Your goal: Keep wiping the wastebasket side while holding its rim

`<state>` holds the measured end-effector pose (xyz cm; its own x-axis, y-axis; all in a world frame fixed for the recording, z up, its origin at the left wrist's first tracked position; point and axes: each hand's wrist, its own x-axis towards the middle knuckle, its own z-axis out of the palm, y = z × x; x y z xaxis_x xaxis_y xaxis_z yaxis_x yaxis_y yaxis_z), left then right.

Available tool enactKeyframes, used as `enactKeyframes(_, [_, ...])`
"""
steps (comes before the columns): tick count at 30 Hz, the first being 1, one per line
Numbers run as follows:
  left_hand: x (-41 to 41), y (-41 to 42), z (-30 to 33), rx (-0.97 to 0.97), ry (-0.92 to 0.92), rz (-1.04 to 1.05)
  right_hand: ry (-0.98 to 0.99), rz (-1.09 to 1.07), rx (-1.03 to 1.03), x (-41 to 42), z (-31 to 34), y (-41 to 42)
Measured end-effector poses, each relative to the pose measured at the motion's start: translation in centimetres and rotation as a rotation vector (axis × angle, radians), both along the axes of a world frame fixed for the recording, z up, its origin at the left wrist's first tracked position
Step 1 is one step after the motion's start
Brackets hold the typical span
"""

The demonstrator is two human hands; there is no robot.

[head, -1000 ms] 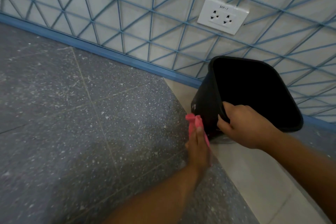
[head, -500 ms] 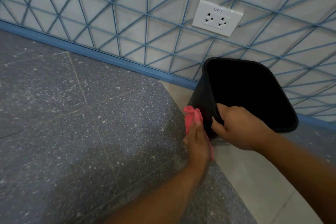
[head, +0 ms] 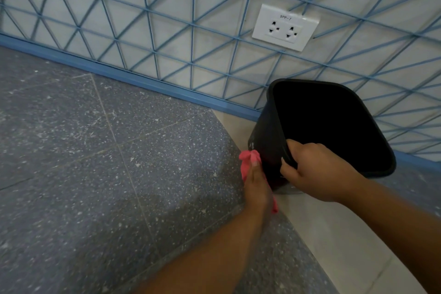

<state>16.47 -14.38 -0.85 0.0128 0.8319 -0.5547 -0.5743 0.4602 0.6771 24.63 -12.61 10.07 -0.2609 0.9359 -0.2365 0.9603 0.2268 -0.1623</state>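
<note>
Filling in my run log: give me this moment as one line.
left hand: presses pink cloth on bin side | right hand: grips black bin rim, bin tilted | behind: wall socket

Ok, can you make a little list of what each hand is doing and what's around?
left hand: presses a pink cloth against the bin's outer side
right hand: grips the rim of the black bin, fingers inside
bin: tilted, dark inside, contents not visible
floor: grey speckled tiles, pale strip under the bin
wall: blue triangle lines, white socket above the bin
</note>
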Motion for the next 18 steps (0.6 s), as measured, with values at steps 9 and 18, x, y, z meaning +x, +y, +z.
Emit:
enactKeyframes(9, [0.7, -0.8, -0.6, 0.164, 0.095, -0.002, -0.012, 0.022, 0.018, 0.3, 0.1, 0.0])
enactKeyframes(18, [0.5, -0.5, -0.6, 0.136, 0.022, -0.01, -0.012, 0.005, 0.0, 0.1, 0.2, -0.2])
